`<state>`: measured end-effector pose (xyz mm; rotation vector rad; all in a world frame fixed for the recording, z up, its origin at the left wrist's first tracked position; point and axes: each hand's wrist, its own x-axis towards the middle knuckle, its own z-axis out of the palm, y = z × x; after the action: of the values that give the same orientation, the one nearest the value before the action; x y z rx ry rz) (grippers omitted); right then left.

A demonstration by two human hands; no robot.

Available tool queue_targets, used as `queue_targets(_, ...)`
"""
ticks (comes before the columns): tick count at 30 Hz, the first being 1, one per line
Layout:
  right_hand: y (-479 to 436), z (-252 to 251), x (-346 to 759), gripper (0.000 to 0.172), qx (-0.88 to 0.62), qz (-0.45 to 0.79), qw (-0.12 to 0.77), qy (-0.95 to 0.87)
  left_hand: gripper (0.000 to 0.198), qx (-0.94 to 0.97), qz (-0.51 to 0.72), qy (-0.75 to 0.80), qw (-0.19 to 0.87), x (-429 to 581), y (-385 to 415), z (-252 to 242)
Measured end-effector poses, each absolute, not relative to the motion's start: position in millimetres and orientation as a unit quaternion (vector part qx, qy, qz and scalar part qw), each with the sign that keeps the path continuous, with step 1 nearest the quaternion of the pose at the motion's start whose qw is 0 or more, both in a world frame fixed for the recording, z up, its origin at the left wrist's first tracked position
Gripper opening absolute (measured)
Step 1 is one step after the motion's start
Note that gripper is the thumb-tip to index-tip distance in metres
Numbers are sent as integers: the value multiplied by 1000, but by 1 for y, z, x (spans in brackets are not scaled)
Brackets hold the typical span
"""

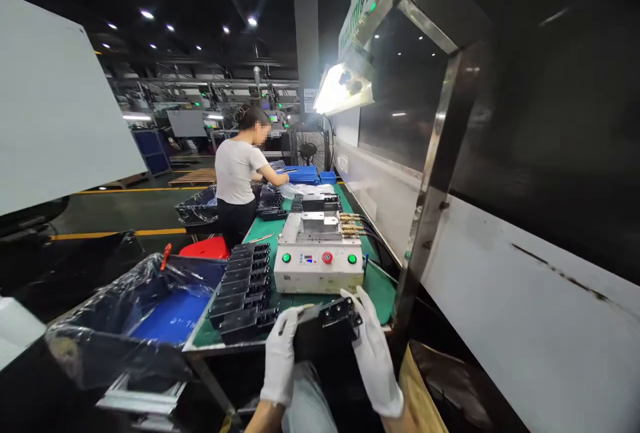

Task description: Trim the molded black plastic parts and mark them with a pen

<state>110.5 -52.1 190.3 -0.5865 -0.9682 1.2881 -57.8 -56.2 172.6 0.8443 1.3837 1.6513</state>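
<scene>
Both my hands wear white gloves and grip one black plastic part [325, 330] in front of me, just off the near edge of the green-topped bench [377, 286]. My left hand [280, 356] wraps its left side, fingers curled round it. My right hand [373, 353] holds the right end, fingers lying along its edge. A row of several similar black parts [245, 286] is stacked on the bench to the left of the part. Behind it stands a white test machine [319, 263] with green buttons and a red one.
A blue bin lined with clear plastic [150, 313] sits at the bench's left. A steel post [430, 180] and white panel wall bound the right side. Farther along the bench another person in a white shirt [237, 180] works beside blue trays [303, 174], a fan and a lamp.
</scene>
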Motion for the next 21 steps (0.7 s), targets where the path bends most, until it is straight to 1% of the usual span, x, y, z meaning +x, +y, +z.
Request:
queue_targets(2,8,232,94,51,-334,480,646,-490,45,413,674,536,296,-81,-6,212)
queue_targets(3,42,251,85,47,-371,429,649,-508,40,436,684,520,268,-91,23,231)
queue_targets(6,148,296,56,45,-411,325,675,-520,37,477,707,469,229,-113,122,278)
queue_targets(8,213,311,45,42,-433,268,681,-526,37,499,712,442,220,-121,187,296)
queue_targets(10,265,315,42,34,-473,228,666,-529,36,519,707,424,223,-124,238,301)
queue_targets(13,309,308,43,27,-524,207,631,-533,34,535,696,416,236,-123,282,292)
queue_targets(17,325,297,45,29,-550,188,578,-573,29,538,683,433,236,-124,296,275)
queue_targets(21,330,287,48,37,-585,154,498,-621,25,557,646,463,241,-128,293,264)
